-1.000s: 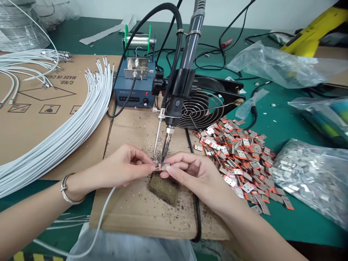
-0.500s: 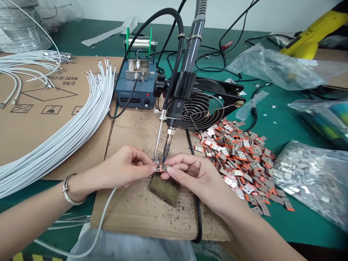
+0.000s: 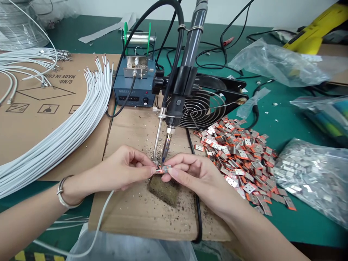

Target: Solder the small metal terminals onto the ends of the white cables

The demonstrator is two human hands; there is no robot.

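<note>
On my feed: L hand (image 3: 127,168) just L of ctr, thumb & index pressed together, pinching end of white cable (image 3: 104,214); cable drops below hand, loops to lower L of frame. R hand (image 3: 195,174) just R of ctr, thumb & fingers pinching connector (image 3: 165,169), which sits a bit below frame ctr, btwn both hands' fingertips. Iron (image 3: 178,92) slants down from top ctr, tip right at connector; can't tell from here if they touch. Feed tube (image 3: 158,139) just L of iron. Sponge (image 3: 164,191) below hands, on cardboard (image 3: 130,214) w/ specks all over. R of ctr: pile (image 3: 239,156) of loose orange/silver connectors; bag (image 3: 312,174) of small metal pcs beside it, far R. Fan (image 3: 201,105) behind pile. Feeder (image 3: 133,92) upper ctr-L, spool (image 3: 138,39) at its back. Bundle (image 3: 78,134) of white cables curves across L side, ends up.
</note>
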